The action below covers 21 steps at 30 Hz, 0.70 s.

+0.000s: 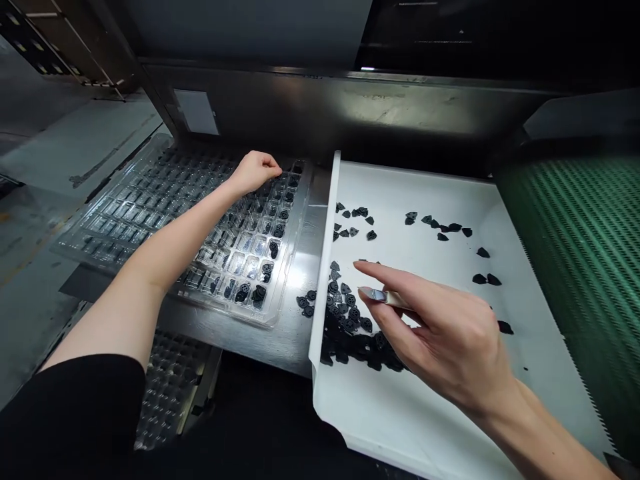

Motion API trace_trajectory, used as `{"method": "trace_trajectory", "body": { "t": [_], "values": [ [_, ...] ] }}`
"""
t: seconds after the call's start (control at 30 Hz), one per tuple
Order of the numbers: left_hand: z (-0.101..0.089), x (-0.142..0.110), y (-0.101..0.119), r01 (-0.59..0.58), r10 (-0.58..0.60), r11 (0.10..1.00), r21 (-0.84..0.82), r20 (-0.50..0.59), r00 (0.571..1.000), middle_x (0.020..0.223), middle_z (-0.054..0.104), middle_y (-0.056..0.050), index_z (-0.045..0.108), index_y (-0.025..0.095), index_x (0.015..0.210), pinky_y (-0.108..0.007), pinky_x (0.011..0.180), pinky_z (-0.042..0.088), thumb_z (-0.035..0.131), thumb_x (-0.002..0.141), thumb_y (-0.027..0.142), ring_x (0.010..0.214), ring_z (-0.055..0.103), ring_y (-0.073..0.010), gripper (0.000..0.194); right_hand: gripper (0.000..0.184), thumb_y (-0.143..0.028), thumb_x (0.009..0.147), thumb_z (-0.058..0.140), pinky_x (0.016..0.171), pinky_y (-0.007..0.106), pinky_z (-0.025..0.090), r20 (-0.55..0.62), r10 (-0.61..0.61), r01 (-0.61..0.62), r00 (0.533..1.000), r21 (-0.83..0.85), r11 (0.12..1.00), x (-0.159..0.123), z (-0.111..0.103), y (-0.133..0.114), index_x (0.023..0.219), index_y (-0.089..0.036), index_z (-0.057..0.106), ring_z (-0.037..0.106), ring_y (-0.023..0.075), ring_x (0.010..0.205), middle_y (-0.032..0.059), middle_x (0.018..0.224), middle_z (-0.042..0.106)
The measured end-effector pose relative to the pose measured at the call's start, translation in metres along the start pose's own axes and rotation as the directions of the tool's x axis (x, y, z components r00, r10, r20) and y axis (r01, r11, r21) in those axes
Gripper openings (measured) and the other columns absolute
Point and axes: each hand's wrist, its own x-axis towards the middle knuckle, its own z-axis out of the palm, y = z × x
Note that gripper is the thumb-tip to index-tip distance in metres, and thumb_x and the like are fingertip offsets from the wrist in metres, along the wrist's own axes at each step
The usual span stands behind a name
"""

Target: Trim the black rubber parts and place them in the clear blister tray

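Left hand (253,172): pinched near clear tray's (289,267) far corner; contents cannot be told.
Right hand (445,327): small tool (379,295) gripped, fingertips spread.
White tray (365,417): open room along near edge.

Dim surroundings, upper-right panel (500,40) near black. Hot glare on steel tabletop (304,267); glints across clear blister tray (270,312). White tray (370,407) bright, heaped black parts (345,340) merging into dark mass. Wide-angle stretch toward edges; green ribbed surface (575,227) soft.

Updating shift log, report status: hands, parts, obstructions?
Left hand over clear compartment tray. Right hand gripping metal-tipped tool above white tray. Black parts heaped there; strays between trays.
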Motion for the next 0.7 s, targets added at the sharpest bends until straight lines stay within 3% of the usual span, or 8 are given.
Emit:
{"method": "trace_trajectory", "body": {
  "t": [0.23, 0.37, 0.43, 0.5, 0.6, 0.7],
  "values": [
    [0.021, 0.045, 0.002, 0.035, -0.033, 0.999, 0.017, -0.088, 0.996, 0.085, 0.073, -0.012, 0.080, 0.008, 0.090, -0.042, 0.098, 0.049, 0.080, 0.075, 0.016, 0.095, 0.066, -0.0297, 0.018, 0.028, -0.007, 0.105, 0.066, 0.058, 0.028, 0.049, 0.045, 0.005, -0.006, 0.999, 0.022, 1.000, -0.001, 0.006, 0.002, 0.132, -0.011, 0.072, 0.063, 0.0096, 0.060, -0.0008, 0.081, 0.073],
    [0.021, 0.041, 0.009, 0.039, -0.041, 0.999, -0.023, -0.109, 0.993, 0.090, 0.075, -0.012, 0.078, 0.010, 0.095, -0.039, 0.097, 0.051, 0.078, 0.081, 0.017, 0.095, 0.067, -0.0268, 0.016, 0.028, -0.007, 0.104, 0.068, 0.058, 0.027, 0.049, 0.030, 0.009, -0.009, 1.000, 0.019, 1.000, 0.000, 0.005, 0.001, 0.131, -0.012, 0.072, 0.062, 0.0089, 0.060, -0.0010, 0.082, 0.074],
    [0.012, 0.025, 0.018, 0.085, -0.100, 0.985, -0.152, -0.097, 0.990, 0.086, 0.071, -0.008, 0.077, 0.012, 0.099, -0.034, 0.083, 0.053, 0.075, 0.089, 0.023, 0.079, 0.063, -0.0201, 0.015, 0.028, -0.007, 0.104, 0.068, 0.058, 0.027, 0.048, 0.035, -0.001, 0.001, 0.999, 0.019, 1.000, 0.000, 0.004, 0.000, 0.131, -0.012, 0.072, 0.062, 0.0093, 0.060, -0.0005, 0.082, 0.074],
    [0.002, -0.002, 0.031, 0.155, -0.173, 0.913, -0.378, -0.015, 0.985, 0.085, 0.068, -0.006, 0.077, 0.014, 0.105, -0.028, 0.066, 0.049, 0.069, 0.097, 0.031, 0.064, 0.054, -0.0136, 0.020, 0.027, -0.007, 0.104, 0.067, 0.058, 0.028, 0.048, 0.046, -0.011, 0.010, 0.999, 0.023, 1.000, 0.000, 0.003, -0.001, 0.131, -0.012, 0.072, 0.062, 0.0102, 0.061, 0.0008, 0.084, 0.075],
    [-0.002, -0.057, 0.062, 0.253, -0.138, 0.672, -0.696, 0.218, 0.966, 0.097, 0.073, -0.009, 0.078, 0.013, 0.114, -0.024, 0.057, 0.047, 0.062, 0.106, 0.039, 0.062, 0.055, -0.0105, 0.032, 0.029, -0.007, 0.104, 0.067, 0.057, 0.029, 0.048, 0.036, -0.013, 0.012, 0.999, 0.029, 1.000, 0.000, 0.004, -0.001, 0.131, -0.013, 0.072, 0.063, 0.0109, 0.061, 0.0015, 0.086, 0.076],
    [0.011, -0.118, 0.098, 0.405, -0.043, 0.450, -0.796, 0.434, 0.900, 0.113, 0.077, -0.016, 0.078, 0.009, 0.120, -0.027, 0.069, 0.059, 0.055, 0.112, 0.050, 0.077, 0.070, -0.0144, 0.047, 0.030, -0.006, 0.102, 0.070, 0.059, 0.028, 0.051, -0.005, 0.023, -0.023, 1.000, 0.021, 1.000, 0.000, 0.006, 0.001, 0.130, -0.015, 0.073, 0.066, 0.0115, 0.061, 0.0005, 0.086, 0.077]
  ]
}}
